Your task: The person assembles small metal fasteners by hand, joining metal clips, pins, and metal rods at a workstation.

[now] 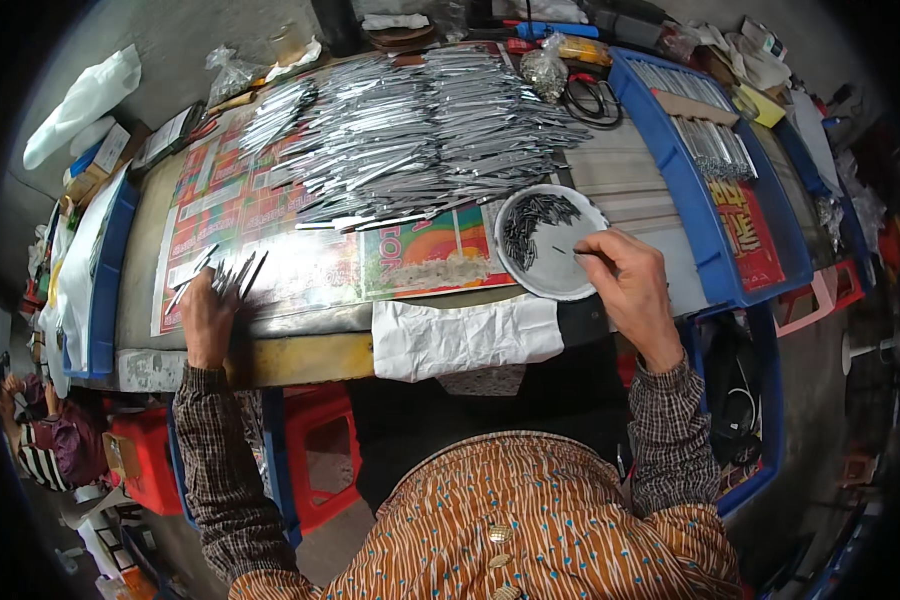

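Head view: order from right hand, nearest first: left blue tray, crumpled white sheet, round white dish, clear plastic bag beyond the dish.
1. Round white dish, at the right hand
2. Crumpled white sheet, left, front of bench
3. Clear plastic bag, far side
4. Left blue tray, far left

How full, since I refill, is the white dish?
Partly full: small dark pieces line the left and far side of the dish; bare bottom shows near the right hand.
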{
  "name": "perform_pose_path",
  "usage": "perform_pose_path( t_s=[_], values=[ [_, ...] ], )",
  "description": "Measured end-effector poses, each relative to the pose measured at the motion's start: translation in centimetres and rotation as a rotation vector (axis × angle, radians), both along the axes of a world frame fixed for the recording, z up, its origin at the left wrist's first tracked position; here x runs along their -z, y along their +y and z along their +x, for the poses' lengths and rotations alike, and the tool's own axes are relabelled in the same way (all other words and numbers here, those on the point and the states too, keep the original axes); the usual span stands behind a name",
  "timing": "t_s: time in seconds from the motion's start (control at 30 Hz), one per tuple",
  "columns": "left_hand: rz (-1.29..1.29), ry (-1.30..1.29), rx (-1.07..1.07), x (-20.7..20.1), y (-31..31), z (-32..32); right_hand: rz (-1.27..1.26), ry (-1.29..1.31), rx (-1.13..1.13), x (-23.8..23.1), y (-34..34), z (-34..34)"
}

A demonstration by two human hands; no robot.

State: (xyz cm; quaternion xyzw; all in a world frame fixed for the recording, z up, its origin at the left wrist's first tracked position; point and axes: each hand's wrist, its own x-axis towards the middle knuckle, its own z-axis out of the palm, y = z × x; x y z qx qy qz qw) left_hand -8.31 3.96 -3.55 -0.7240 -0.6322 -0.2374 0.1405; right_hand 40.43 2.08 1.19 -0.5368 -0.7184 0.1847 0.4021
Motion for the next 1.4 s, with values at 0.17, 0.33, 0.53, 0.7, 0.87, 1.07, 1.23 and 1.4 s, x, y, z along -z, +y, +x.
perform_pose_path(
  t_s=[0.17, 0.33, 0.53, 0.7, 0.87, 1.07, 1.23, 1.4],
  values=[
    [-0.072, -0.121, -0.104, -2.3, -0.8, 3.4, 0.131, -0.245, -0.059, 0.8, 1.5, 0.2],
    [-0.027, -0.185, -0.078, -3.5, -2.2, 5.8, 0.152, -0.356, -0.096, 0.9, 2.2, -0.6],
    [-0.208, -0.703, 0.142, -4.5, -4.4, 11.2, 0.267, -0.528, -0.099, 1.6, 3.1, -1.5],
    [-0.402, -0.881, 0.208, -5.2, -5.4, 15.9, 0.274, -0.593, -0.096, 1.3, 3.3, -0.9],
    [-0.465, -1.023, 0.346, -4.7, -6.7, 18.6, 0.253, -0.508, -0.182, 1.5, 3.2, -0.3],
    [-0.529, -1.173, 0.423, -5.0, -8.4, 20.5, 0.250, -0.359, -0.208, 0.8, 2.1, -0.7],
    [-0.547, -1.136, 0.456, -4.6, -9.0, 21.2, 0.022, -0.102, -0.173, -0.6, -0.9, -2.1],
    [-0.450, -1.100, 0.489, -4.4, -8.8, 21.6, -0.031, 0.156, -0.280, -1.2, -2.8, -3.2]
  ],
)
